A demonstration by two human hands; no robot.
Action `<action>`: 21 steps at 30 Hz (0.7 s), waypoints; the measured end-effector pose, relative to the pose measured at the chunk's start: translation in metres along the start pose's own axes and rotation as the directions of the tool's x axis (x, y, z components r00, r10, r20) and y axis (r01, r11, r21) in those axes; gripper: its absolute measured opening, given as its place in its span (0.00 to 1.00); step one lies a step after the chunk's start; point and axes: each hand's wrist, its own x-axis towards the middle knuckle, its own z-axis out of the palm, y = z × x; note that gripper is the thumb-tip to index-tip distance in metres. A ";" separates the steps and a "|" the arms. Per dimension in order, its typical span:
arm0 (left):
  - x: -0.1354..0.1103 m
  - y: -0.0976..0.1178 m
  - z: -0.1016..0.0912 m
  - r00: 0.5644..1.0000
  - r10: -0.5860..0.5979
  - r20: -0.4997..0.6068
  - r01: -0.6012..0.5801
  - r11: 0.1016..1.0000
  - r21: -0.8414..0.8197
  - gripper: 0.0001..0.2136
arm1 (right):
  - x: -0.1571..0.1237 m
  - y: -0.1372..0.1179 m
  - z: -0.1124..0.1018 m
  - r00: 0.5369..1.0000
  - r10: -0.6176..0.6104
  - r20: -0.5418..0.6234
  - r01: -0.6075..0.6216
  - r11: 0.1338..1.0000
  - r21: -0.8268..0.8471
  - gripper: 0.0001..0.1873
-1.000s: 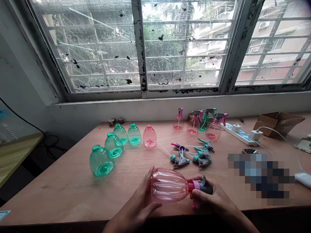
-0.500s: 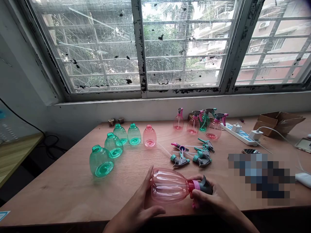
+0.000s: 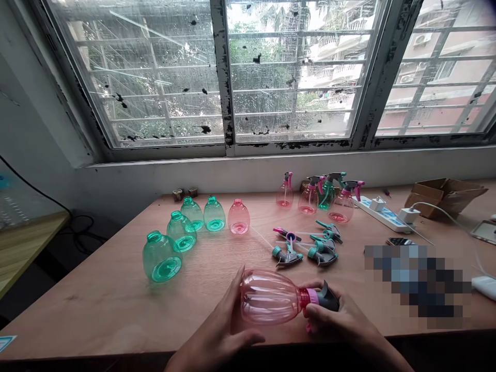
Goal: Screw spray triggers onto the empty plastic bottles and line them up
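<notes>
A pink ribbed spray bottle (image 3: 269,298) lies on its side at the table's front edge, its grey and pink sprayer head (image 3: 328,298) pointing right. My left hand (image 3: 227,320) cups the bottle's base, thumb below and fingers behind it. Around the collar and sprayer head, the fingers of my right hand (image 3: 341,315) are closed, with the thumb on the pink ring. Just beyond the bottle lie several loose sprayer heads (image 3: 289,257) with teal or pink parts. To the left stand several green bottles (image 3: 161,258) and one pink bottle (image 3: 238,217), all without sprayers.
Several pink spray bottles (image 3: 341,205) and a green spray bottle (image 3: 326,196) with sprayers fitted stand near the wall. Right of them are a white power strip (image 3: 387,216) with plugs and an opened cardboard box (image 3: 442,196). A blurred patch covers the right front area.
</notes>
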 end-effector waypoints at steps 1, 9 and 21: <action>0.000 0.001 0.000 1.000 -0.003 -0.005 0.003 1.000 -0.019 0.49 | 0.000 0.000 0.000 1.000 -0.004 0.001 0.004 1.000 -0.007 0.25; 0.003 -0.003 0.002 0.999 0.013 -0.029 -0.013 1.000 -0.020 0.44 | 0.001 -0.001 0.000 1.000 0.016 -0.009 -0.016 1.000 0.023 0.27; 0.004 0.000 -0.001 0.999 -0.011 -0.035 0.010 0.999 -0.048 0.48 | 0.002 0.000 -0.001 1.000 -0.003 -0.017 0.003 1.000 -0.015 0.26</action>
